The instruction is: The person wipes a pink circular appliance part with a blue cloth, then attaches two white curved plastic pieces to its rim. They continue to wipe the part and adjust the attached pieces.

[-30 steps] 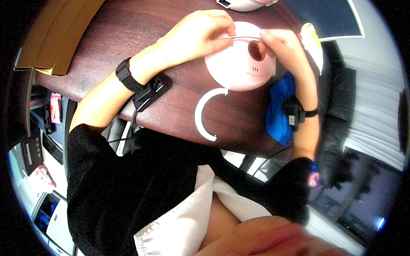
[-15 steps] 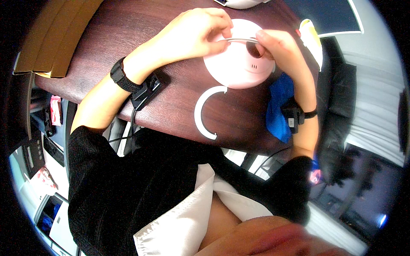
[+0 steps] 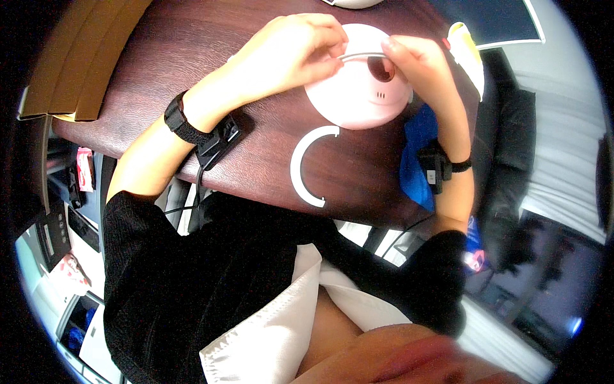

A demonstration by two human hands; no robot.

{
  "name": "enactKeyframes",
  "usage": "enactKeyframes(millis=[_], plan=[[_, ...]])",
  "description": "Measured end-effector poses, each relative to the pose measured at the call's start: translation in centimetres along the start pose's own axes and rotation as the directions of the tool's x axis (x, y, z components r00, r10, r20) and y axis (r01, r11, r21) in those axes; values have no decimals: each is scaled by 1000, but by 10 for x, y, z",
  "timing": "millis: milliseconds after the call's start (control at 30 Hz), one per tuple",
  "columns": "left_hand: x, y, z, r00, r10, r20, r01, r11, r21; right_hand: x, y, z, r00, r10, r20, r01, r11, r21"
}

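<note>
A pink, round, domed object [image 3: 348, 102] with a dark oval opening and several small slots lies near the far side of the table. Over it, a thin, curved grey-white strip [image 3: 364, 56] spans the gap between my two hands. My left hand [image 3: 297, 54] pinches the strip's left end between thumb and fingers. At the other end, my right hand [image 3: 419, 61] has its thumb on top and its fingers curled beneath, partly hidden. Nearer to me, a white C-shaped piece [image 3: 298, 168] rests flat on the dark wood table [image 3: 256, 153], apart from the pink object and touched by neither hand.
Blue crumpled material [image 3: 416, 182] lies by my right forearm. Brown cardboard [image 3: 89, 57] covers the far left corner. A yellow-and-white item [image 3: 470, 57] stands at the right edge, and part of a white object [image 3: 355, 2] shows at the back. Both wrists wear black straps with small devices.
My right hand has shifted slightly up and left, still holding the strip. The whole scene sits a little higher in view. The C-shaped piece stays on the table.
</note>
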State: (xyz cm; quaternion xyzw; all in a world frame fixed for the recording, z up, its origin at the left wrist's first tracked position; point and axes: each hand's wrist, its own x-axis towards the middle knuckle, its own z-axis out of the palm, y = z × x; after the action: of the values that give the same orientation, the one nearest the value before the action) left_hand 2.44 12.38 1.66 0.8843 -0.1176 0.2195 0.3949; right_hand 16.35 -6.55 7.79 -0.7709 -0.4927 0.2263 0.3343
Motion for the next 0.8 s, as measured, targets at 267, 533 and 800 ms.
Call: enactKeyframes(millis=[267,533,800], plan=[[1,-3,-1,999,38,18,-38,999,14,1,-7,-3,995,15,96,-12,999,-31],[1,-2,2,998,47,41,-52,992,116,4,-1,-7,996,74,53,-72,996,-51],[4,8,2,995,87,43,-90,993,73,18,41,6,909,-414,-49,347,816,-462]])
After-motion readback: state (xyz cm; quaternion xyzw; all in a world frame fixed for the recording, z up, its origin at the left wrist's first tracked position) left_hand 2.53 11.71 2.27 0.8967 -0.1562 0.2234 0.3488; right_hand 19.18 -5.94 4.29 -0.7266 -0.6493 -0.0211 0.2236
